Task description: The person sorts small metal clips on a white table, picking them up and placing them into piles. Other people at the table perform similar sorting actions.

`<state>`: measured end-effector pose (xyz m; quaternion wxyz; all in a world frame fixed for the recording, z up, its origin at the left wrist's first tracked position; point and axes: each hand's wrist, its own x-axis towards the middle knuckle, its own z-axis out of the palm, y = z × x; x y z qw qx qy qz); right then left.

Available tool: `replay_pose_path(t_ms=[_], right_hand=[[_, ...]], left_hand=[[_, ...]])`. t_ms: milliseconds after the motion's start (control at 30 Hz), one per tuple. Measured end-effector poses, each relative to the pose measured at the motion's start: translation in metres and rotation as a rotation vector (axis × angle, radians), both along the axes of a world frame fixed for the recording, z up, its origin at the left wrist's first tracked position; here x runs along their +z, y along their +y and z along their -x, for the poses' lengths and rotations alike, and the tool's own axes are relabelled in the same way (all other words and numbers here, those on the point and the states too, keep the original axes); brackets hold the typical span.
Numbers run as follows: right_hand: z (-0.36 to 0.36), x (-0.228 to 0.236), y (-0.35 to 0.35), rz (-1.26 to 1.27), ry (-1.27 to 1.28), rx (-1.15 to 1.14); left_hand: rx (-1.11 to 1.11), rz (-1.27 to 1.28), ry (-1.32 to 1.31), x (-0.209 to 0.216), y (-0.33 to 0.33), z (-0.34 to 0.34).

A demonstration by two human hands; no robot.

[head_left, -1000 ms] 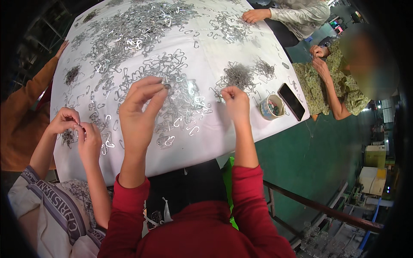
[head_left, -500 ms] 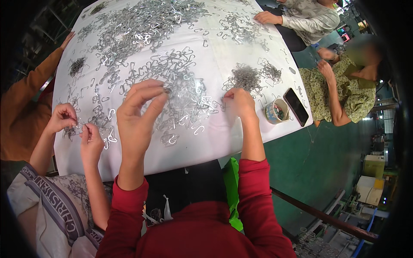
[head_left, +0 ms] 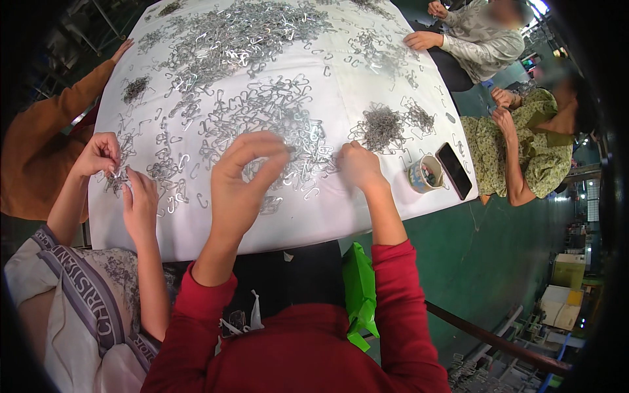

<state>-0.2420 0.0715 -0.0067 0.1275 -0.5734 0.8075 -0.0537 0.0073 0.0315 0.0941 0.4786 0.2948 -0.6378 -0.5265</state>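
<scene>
My left hand (head_left: 246,173) hovers above the near part of the table, thumb and fingertips pinched around something small and dark that I cannot make out. To its right is my right hand (head_left: 360,165), blurred, with its fingers curled closed; whatever they hold is hidden. Between and beyond the hands lies a pile of bent silvery wire hooks (head_left: 262,108), loosely spread on the white tabletop (head_left: 262,239). A darker, tangled heap of wire pieces (head_left: 382,128) sits just past my right hand.
A paper cup (head_left: 424,175) with small items and a black phone (head_left: 454,171) stand at the right edge. A bigger hook pile (head_left: 242,33) covers the far side. At left, a co-worker's hands (head_left: 139,193) handle hooks. Other people sit around. A green bag (head_left: 359,288) hangs below.
My left hand has moved rightward, and my right hand has shifted slightly left over the table, so the two are nearer each other. The whole view has shifted a little.
</scene>
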Motion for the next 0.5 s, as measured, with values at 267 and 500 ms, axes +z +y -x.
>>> replay_pose_path(t_ms=[267,500], right_hand=[[-0.001,0.021,0.023,0.356,-0.654,-0.239],[-0.046,0.076,0.079,0.506,-1.274,-0.478]], left_hand=[[-0.089,0.013,0.030,-0.009,0.023,0.002],[-0.257,-0.014,0.006,-0.012,0.046,0.007]])
